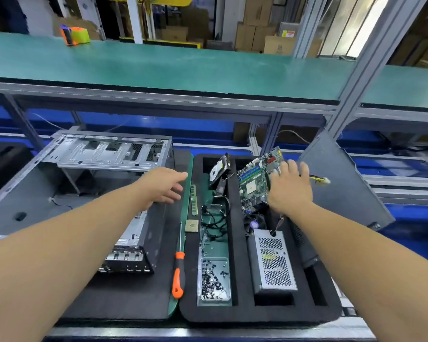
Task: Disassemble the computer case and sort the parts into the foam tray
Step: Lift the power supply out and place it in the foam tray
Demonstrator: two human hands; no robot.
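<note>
My right hand [288, 186]: fingers on the motherboard [256, 180], which stands tilted in the foam tray [237, 243]; whether they clamp it, I cannot tell. My left hand [162, 185]: loose, fingers relaxed, holding nothing, above the computer case [84, 183]. Tray also holds hard drive [219, 169], power supply [273, 262], screw box [214, 278]. Screwdriver [179, 272] and CPU [191, 225] lie between case and tray.

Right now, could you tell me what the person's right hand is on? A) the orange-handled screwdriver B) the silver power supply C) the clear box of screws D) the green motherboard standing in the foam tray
D: the right hand rests on the green motherboard, which stands tilted in a slot of the foam tray; the screwdriver, screw box and power supply lie untouched.
</note>
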